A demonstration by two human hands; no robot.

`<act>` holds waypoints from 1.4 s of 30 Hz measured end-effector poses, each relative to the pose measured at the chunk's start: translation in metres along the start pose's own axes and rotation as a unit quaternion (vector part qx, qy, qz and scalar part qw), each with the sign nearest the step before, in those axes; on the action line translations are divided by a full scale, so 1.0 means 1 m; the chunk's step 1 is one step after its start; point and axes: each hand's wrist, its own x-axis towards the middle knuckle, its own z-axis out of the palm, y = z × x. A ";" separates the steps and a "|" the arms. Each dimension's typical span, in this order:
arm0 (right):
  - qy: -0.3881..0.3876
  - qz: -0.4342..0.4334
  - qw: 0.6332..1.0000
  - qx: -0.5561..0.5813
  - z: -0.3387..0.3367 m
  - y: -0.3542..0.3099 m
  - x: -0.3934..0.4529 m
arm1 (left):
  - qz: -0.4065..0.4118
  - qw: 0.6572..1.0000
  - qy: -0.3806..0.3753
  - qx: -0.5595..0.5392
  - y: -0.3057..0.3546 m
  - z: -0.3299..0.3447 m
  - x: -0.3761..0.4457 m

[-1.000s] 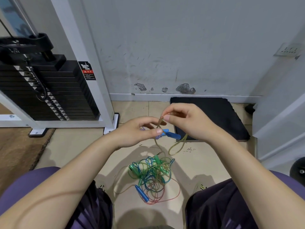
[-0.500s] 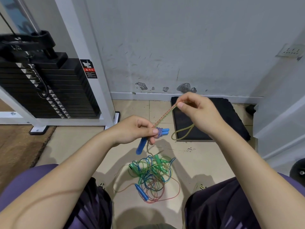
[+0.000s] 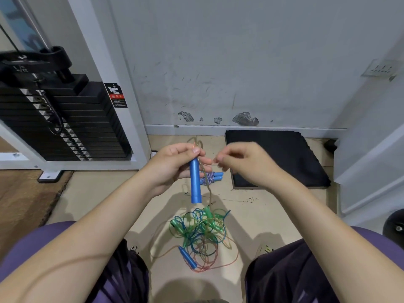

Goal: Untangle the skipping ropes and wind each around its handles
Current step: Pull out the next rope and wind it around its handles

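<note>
Rope work has shifted in the last half second: the left hand (image 3: 175, 165), which held a blue handle (image 3: 195, 181) slanting low with the cord drawn taut up to the right hand (image 3: 242, 162), now grips that handle near its top so it hangs almost upright below the fist, and the right hand has come in close, just beside the left fingertips. The taut span is gone; a thin cord (image 3: 207, 189) now droops slack from the left grip down toward the tangle (image 3: 202, 232) on the floor. The right fingers are curled and blurred, so I cannot tell whether they pinch the cord. Just behind the held handle lies a finished bundle (image 3: 211, 178), blue handles side by side with cord wound round them, near the black mat (image 3: 284, 158). Judging by this, one rope is done and a second is barely started: the hands seem to be setting up the first turn, while green and blue loops and another blue handle (image 3: 187, 256) stay knotted below the grip
</note>
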 end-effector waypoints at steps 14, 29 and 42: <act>-0.072 -0.004 0.969 0.236 0.000 -0.006 -0.002 | 0.016 0.999 0.017 0.025 -0.002 -0.006 0.003; 0.090 0.049 0.964 0.246 -0.006 0.004 0.004 | -0.054 0.957 -0.024 0.284 0.024 -0.022 -0.009; -0.024 -0.110 0.992 -0.059 0.014 -0.014 -0.012 | -0.013 0.960 -0.073 0.270 0.008 -0.010 -0.009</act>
